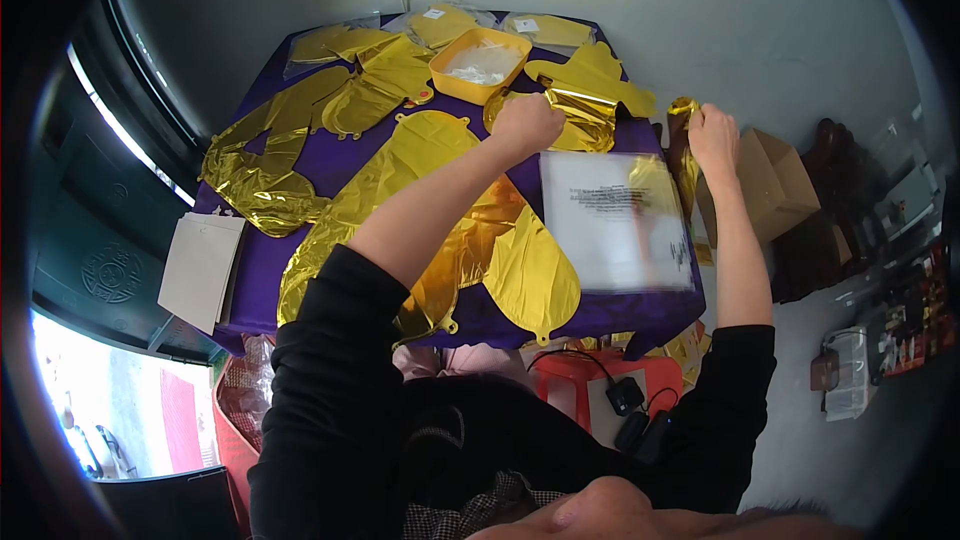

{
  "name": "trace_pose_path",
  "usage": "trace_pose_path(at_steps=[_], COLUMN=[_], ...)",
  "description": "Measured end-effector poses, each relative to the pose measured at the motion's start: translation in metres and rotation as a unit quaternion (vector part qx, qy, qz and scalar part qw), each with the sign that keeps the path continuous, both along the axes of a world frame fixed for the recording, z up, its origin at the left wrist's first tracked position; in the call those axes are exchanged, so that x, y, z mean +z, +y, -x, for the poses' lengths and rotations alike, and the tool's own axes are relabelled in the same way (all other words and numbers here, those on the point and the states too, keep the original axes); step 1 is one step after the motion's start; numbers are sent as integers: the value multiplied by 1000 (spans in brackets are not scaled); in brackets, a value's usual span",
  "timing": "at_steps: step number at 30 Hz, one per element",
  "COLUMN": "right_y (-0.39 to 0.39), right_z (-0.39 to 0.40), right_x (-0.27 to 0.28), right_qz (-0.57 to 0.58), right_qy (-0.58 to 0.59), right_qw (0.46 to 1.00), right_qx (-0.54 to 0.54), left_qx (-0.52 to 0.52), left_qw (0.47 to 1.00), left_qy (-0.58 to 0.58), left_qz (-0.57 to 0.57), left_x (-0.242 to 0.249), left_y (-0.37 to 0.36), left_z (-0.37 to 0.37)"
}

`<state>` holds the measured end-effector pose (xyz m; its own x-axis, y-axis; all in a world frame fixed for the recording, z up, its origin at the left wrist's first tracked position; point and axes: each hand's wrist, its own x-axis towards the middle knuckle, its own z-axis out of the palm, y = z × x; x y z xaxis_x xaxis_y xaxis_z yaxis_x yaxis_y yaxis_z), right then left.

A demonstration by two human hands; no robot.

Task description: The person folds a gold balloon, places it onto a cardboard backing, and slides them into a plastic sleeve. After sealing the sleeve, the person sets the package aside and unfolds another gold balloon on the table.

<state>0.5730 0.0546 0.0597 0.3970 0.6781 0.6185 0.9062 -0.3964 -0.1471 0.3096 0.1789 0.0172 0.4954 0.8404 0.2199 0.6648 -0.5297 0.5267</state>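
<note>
My left hand [528, 127] is closed, its fingers pinched on a piece of gold foil [585, 118] at the back right of the purple table [340, 160]. Off the table's right edge, my right hand [714, 143] is closed on another gold foil piece [682, 145] that hangs down. A large gold foil balloon [535, 275], flat and creased, lies under my left forearm. Just right of it is a stack of clear plastic bags [610, 230] with printed text. The yellow container [462, 89] behind my left hand holds clear plastic pieces.
More flat gold foil [265, 185] covers the table's left side. Packaged gold foil [440, 24] lies along the back. Grey-white cards [200, 265] stick out at the left corner. A cardboard box [775, 185] stands right of the table, and a red stool [560, 380] is below it.
</note>
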Motion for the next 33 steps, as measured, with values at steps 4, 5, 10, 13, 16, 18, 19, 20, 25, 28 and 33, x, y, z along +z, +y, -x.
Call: trace_pose_path(at_steps=[4, 5, 10, 13, 16, 18, 19, 20, 25, 28, 33], right_y=[-19, -28, -91, -117, -132, -137, -139, -139, -138, -144, -137], right_z=[33, 53, 182, 242, 282, 301, 308, 316, 346, 353, 312], right_x=[34, 41, 47, 25, -5, -18, -23, -29, -40, -28, -4], right_qz=[-44, -92, -104, -117, -119, -100, -92, -91, -90, -40, -20], right_qy=[-92, -131, -212, -232, -189, -162, -158, -159, -125, -47, -4], right_qw=[994, 981, 908, 848, 817, 802, 795, 793, 771, 766, 830], right_qx=[37, 106, 346, 462, 531, 566, 579, 581, 617, 640, 557], left_qx=[-70, -70, -144, -211, -130, -180, -155, -141, -166, -140, -208], left_qw=[979, 980, 713, 658, 691, 712, 731, 738, 757, 757, 750], left_qy=[-102, -102, -257, -340, -274, -259, -254, -259, -204, -211, -239], left_qz=[160, 158, 637, 638, 657, 627, 614, 607, 599, 603, 581], left_x=[9, 13, 38, 36, 21, -3, 14, 12, 6, 12, -16], left_y=[-13, -20, -72, -103, -118, -121, -137, -143, -150, -159, -144], left_z=[11, 16, 63, 102, 144, 174, 183, 190, 220, 226, 240])
